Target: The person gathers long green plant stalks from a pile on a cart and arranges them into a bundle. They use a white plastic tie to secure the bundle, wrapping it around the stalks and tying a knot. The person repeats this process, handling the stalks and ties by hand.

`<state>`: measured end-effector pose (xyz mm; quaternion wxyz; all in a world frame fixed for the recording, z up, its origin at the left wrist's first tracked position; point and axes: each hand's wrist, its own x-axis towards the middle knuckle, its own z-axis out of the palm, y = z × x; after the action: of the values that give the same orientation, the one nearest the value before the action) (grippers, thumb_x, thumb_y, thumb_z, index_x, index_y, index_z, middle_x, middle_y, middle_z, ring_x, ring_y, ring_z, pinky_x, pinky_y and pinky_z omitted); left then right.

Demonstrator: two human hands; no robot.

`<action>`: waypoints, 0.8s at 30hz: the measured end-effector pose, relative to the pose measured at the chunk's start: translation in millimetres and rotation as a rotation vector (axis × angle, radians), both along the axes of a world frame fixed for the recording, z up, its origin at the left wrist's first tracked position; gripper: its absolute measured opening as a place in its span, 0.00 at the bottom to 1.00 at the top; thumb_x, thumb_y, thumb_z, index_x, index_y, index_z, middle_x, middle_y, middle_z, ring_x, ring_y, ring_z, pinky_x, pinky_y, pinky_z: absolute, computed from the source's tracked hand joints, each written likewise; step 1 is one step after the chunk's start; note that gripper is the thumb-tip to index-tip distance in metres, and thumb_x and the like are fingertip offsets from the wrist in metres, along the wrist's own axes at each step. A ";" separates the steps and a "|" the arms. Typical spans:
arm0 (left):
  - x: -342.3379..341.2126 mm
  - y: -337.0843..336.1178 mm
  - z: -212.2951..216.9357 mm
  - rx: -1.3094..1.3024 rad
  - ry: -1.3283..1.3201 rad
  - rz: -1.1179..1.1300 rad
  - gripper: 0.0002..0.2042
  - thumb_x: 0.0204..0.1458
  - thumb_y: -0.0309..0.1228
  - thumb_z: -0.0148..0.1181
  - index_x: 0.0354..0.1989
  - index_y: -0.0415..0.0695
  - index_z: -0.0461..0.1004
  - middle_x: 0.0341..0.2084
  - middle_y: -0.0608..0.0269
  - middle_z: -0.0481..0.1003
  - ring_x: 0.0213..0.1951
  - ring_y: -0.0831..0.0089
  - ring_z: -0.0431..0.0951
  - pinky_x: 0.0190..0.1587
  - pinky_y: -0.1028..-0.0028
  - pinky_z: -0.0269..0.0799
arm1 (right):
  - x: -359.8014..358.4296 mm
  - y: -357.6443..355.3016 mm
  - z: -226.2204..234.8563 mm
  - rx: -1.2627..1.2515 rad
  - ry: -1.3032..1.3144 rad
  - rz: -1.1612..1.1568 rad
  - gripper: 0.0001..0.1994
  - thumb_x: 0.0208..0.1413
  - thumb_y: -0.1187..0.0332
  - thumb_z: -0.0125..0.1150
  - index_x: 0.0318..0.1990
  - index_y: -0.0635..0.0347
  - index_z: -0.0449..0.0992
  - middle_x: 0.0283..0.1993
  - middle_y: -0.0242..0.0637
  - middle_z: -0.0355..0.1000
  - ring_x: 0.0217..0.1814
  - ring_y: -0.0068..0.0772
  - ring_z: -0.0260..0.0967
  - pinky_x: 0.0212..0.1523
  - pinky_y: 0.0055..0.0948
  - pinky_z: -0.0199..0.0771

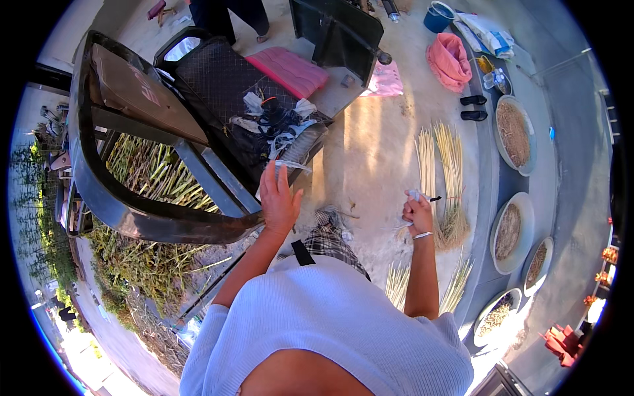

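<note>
My left hand (279, 201) reaches up with its fingers stretched out, at the near edge of a dark padded seat (205, 76). Just beyond its fingertips lies a thin white strip (294, 165). Farther back on the seat is a tangled heap of white and dark scraps (272, 122), with a bit of orange in it. Out to the right, my right hand (418, 214) is closed around something small and whitish, too hidden to name. Close by it on the floor lie two bundles of pale straw-like stalks (426, 158) (452, 165).
A black metal frame (148, 224) curves round the seat's left side, above cut green stalks (158, 168). A pink cushion (287, 71) lies on the seat. Along the right stand several basins of dried material (512, 228), black shoes (473, 115) and a pink sack (449, 61). Another person's legs (231, 20) show behind.
</note>
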<state>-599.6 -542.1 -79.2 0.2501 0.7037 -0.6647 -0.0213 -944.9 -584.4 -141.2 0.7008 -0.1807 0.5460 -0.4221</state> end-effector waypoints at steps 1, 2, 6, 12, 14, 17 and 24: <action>-3.5 12.8 1.2 0.049 0.039 -0.118 0.33 0.39 0.28 0.65 0.55 0.34 0.58 0.55 0.45 0.58 0.56 0.47 0.59 0.56 0.57 0.56 | 20.6 12.3 2.5 -0.029 -0.075 0.065 0.10 0.56 0.73 0.50 0.46 0.60 0.69 0.17 0.27 0.57 0.11 0.14 0.44 0.12 0.17 0.43; -6.0 25.5 3.1 0.100 0.077 -0.240 0.31 0.40 0.28 0.64 0.54 0.34 0.59 0.53 0.46 0.61 0.55 0.50 0.60 0.56 0.58 0.56 | 40.9 24.6 7.3 -0.058 -0.149 0.124 0.12 0.56 0.73 0.49 0.48 0.60 0.68 0.18 0.27 0.58 0.12 0.14 0.45 0.13 0.17 0.44; -4.5 79.1 -34.4 0.580 1.104 -0.252 0.29 0.49 0.43 0.58 0.55 0.38 0.60 0.50 0.52 0.67 0.53 0.59 0.65 0.54 0.61 0.60 | 109.6 65.5 47.3 -0.125 -0.302 0.412 0.17 0.56 0.75 0.48 0.54 0.59 0.66 0.18 0.28 0.59 0.15 0.13 0.46 0.15 0.15 0.47; 21.6 120.0 37.3 0.654 2.038 -0.364 0.28 0.55 0.49 0.47 0.57 0.40 0.60 0.43 0.57 0.72 0.47 0.64 0.72 0.52 0.65 0.64 | 178.3 139.2 45.7 -0.992 0.134 0.938 0.16 0.52 0.76 0.49 0.49 0.55 0.70 0.24 0.39 0.68 0.26 0.30 0.68 0.31 0.28 0.67; 45.3 149.0 36.3 0.527 1.965 -0.212 0.25 0.56 0.45 0.48 0.55 0.39 0.62 0.34 0.60 0.72 0.41 0.67 0.72 0.48 0.65 0.67 | 198.8 158.5 63.2 -0.929 0.167 1.045 0.16 0.50 0.76 0.50 0.48 0.54 0.71 0.26 0.43 0.70 0.28 0.37 0.70 0.33 0.31 0.69; 76.2 188.9 46.3 0.216 1.997 -0.029 0.16 0.57 0.37 0.49 0.49 0.39 0.68 0.18 0.69 0.64 0.26 0.74 0.66 0.39 0.67 0.70 | 226.9 183.5 69.9 -0.947 0.318 1.191 0.14 0.49 0.75 0.52 0.44 0.55 0.72 0.25 0.47 0.70 0.27 0.47 0.70 0.31 0.33 0.69; 161.0 315.8 74.5 -0.418 2.166 0.183 0.11 0.58 0.37 0.49 0.35 0.42 0.71 0.12 0.77 0.57 0.15 0.86 0.53 0.23 0.80 0.54 | 299.5 249.0 79.3 -0.984 0.322 1.455 0.09 0.51 0.74 0.52 0.39 0.57 0.74 0.22 0.46 0.68 0.21 0.43 0.67 0.25 0.32 0.66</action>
<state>-438.6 -226.3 -4.7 0.8139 0.3032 -0.0303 -0.4947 -645.4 -335.4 -61.8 0.5530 -0.8199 0.1450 -0.0290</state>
